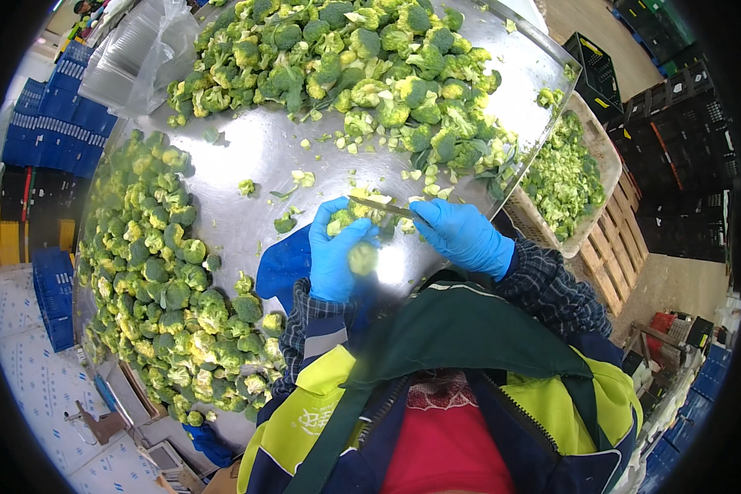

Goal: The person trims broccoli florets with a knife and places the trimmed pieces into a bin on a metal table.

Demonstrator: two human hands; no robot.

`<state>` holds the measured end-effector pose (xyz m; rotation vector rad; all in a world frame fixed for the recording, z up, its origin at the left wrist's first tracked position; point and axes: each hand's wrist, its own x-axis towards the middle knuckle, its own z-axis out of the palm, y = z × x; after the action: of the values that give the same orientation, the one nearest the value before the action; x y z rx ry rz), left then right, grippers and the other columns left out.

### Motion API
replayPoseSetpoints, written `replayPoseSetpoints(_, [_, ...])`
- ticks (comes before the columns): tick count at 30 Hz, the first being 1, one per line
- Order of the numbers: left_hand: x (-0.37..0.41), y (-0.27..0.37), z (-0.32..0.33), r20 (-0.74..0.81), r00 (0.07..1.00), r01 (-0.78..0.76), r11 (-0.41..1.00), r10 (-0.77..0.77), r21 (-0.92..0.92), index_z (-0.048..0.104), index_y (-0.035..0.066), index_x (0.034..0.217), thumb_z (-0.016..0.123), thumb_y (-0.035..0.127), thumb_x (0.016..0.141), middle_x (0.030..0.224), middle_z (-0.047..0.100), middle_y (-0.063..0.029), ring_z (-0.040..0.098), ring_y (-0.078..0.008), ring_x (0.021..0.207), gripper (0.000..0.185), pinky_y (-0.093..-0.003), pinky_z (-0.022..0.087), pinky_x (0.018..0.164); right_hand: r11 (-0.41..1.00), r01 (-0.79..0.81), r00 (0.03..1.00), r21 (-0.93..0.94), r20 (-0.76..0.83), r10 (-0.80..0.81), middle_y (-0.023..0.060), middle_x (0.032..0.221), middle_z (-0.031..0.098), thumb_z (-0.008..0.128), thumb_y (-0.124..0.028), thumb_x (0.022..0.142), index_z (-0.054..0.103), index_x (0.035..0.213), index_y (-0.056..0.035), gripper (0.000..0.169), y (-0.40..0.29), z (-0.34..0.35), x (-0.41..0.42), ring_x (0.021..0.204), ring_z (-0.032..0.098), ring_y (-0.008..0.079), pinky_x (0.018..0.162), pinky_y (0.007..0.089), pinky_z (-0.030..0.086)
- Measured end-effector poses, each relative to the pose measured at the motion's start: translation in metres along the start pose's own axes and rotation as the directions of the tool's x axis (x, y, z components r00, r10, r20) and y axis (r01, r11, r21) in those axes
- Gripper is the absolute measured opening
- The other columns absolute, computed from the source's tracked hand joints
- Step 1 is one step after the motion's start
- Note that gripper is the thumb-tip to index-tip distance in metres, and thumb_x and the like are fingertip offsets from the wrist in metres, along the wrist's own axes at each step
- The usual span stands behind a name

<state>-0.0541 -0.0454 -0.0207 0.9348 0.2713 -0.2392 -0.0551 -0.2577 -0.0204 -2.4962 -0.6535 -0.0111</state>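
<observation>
My left hand (333, 262), in a blue glove, holds a broccoli floret (338, 222), partly hidden by the fingers. In my right hand (469, 241), gloved the same way, is a knife (383, 207); its blade points left and reaches the left fingertips, beside the held floret. A blurred pale-green round piece (362, 258) shows in front of the left palm; whether it is held or loose I cannot tell. Both hands are over the near edge of a metal table (272, 133). Cut stem pieces (432, 188) and a small floret (285, 223) lie just beyond them.
A large broccoli heap (346, 55) covers the far side; another pile of florets (173, 296) spreads at left. Plastic trays (123, 55) stand far left. At right, a crate (611, 176) of trimmings stands by a wooden pallet (614, 241). Blue cloth (281, 265) lies near my left hand.
</observation>
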Motion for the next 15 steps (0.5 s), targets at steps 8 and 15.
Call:
replayPoseSetpoints(8, [-0.001, 0.002, 0.008, -0.017, 0.997, 0.081, 0.996, -0.082, -0.034, 0.049, 0.004, 0.119, 0.061, 0.000, 0.079, 0.090, 0.062, -0.0129, 0.063, -0.0193, 0.072, 0.042, -0.0296, 0.054, 0.063, 1.000, 0.027, 1.000, -0.015, -0.013, -0.028, 0.0125, 0.078, 0.060, 0.059, -0.017, 0.087, 0.057, 0.110, -0.0056, 0.026, 0.001, -0.004, 0.002, 0.064, 0.059, 0.0286, 0.053, 0.0371, 0.048])
replayPoseSetpoints(15, [0.002, -0.003, 0.008, 0.026, 0.992, 0.128, 0.955, -0.126, -0.266, 0.053, 0.000, 0.115, 0.059, 0.009, 0.082, 0.090, 0.063, -0.0093, 0.061, -0.0171, 0.074, 0.035, -0.0294, 0.052, 0.064, 0.997, 0.071, 0.993, -0.043, 0.093, -0.067, 0.0109, 0.076, 0.058, 0.059, -0.018, 0.086, 0.054, 0.114, -0.0057, 0.031, -0.002, -0.013, 0.000, 0.063, 0.059, 0.0267, 0.051, 0.0366, 0.047])
